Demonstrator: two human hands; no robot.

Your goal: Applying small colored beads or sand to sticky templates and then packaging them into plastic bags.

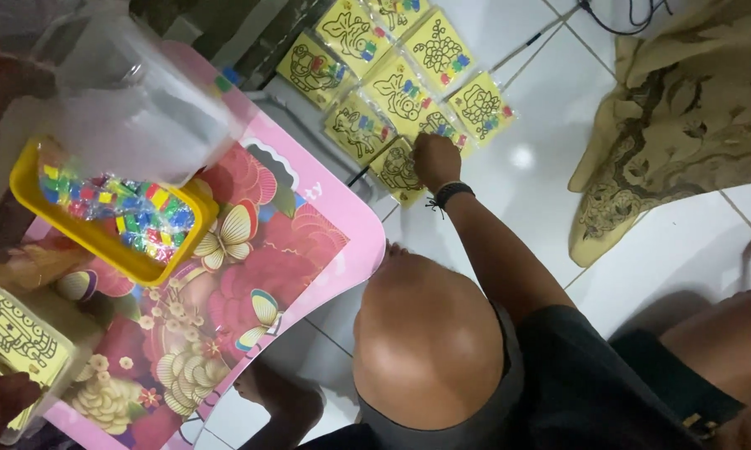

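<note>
Head view: left hand (0,404) at bottom-left corner, grip closed on the near edge of a card pack (13,337). Pack sits just ahead of the hand, over the pink bench (342,250) edge, long axis running away from the wearer. Right hand not in view. One yellow tray (25,187) of coloured bits farther up the bench. Nine floor cards (400,92) lie well apart, up-right. Another person's hand (435,158) is touching them, far nearer than the left hand.
</note>
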